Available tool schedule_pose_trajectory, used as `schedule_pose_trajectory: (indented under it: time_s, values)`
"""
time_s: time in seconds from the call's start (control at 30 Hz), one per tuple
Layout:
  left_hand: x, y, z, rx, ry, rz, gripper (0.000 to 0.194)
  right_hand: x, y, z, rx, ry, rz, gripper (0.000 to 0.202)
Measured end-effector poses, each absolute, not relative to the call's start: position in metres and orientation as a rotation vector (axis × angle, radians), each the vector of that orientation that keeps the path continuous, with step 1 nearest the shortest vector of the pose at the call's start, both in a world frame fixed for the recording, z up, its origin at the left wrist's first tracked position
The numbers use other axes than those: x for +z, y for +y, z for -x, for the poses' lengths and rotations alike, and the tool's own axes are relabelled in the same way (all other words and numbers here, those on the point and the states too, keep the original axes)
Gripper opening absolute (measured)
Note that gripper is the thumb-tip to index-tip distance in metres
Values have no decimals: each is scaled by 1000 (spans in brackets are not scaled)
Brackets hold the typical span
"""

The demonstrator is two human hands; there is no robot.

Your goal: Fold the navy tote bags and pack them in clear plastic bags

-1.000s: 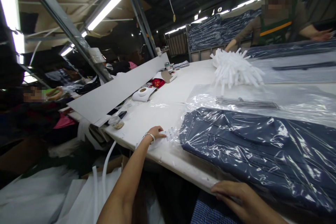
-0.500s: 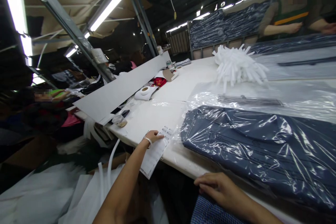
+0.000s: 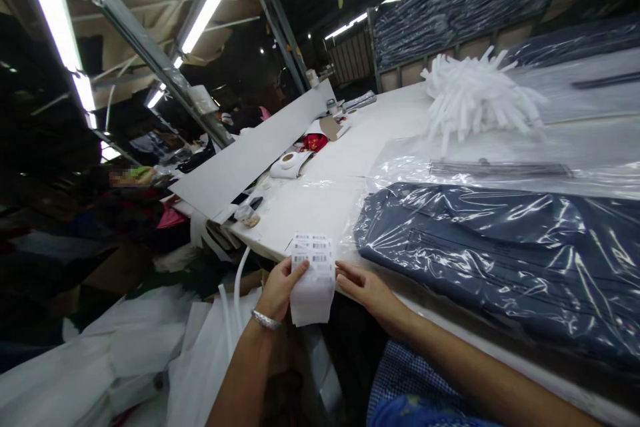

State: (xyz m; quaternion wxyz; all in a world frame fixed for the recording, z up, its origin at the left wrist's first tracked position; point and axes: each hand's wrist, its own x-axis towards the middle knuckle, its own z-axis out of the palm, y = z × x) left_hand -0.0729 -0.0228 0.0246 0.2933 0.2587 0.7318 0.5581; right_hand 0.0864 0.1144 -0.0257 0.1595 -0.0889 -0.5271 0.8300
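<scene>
My left hand (image 3: 283, 285), with a bracelet on its wrist, grips a sheet of barcode labels (image 3: 314, 280), thumb across its front and fingers behind. White and printed with rows of barcodes, the sheet hangs at the table's near edge, its lower part bent down. My right hand (image 3: 367, 290) is at the sheet's right edge, fingers stretched toward it with a gap at the thumb; whether they touch the paper I cannot tell. To the right lies a dark blue folded garment (image 3: 490, 260) in a clear plastic bag.
A bundle of white strips (image 3: 475, 97) lies on the white table (image 3: 345, 197) beyond the bagged garment. A long white board (image 3: 250, 163) leans along the left edge, near a roll of labels (image 3: 289, 161) and a small clear tub (image 3: 247, 216). White plastic sheeting (image 3: 110, 360) is piled lower left.
My left hand has drawn the label sheet nearer and turned it upright. My right hand has risen from my lap to the sheet's right edge. The view has shifted slightly.
</scene>
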Motion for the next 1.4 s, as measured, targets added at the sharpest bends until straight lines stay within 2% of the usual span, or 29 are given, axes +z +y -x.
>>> schedule_pose_trajectory:
  time_s: [0.1, 0.2, 0.33, 0.4, 0.5, 0.63, 0.87, 1.2, 1.4]
  values:
    - [19, -23, 46, 1579, 1878, -634, 44, -22, 108, -92, 2416, -1382, 171, 54]
    - [10, -21, 29, 1597, 1910, -676, 43, -29, 105, -98, 2366, -1347, 314, 47]
    - [6, -19, 11, 1695, 2327, -876, 58, -41, 104, -104, 2305, -1368, 389, 42]
    - [8, -19, 2, 1548, 2691, -1183, 54, -44, 104, -106, 2275, -1388, 394, 40]
    - [15, -19, -12, 1052, 2988, -1681, 36, -45, 103, -107, 2259, -1387, 375, 39]
    - [23, -16, -22, 754, 3181, -1810, 41, -44, 101, -108, 2255, -1390, 345, 38]
    - [24, -17, -22, 711, 2920, -1960, 21, -43, 101, -113, 2017, -1608, 364, 29]
    - [25, -16, -25, 768, 2821, -1907, 18, -40, 103, -120, 1657, -1769, 394, 16]
    - [26, -18, -28, 810, 2818, -1903, 14, -40, 101, -120, 1580, -1782, 382, 14]
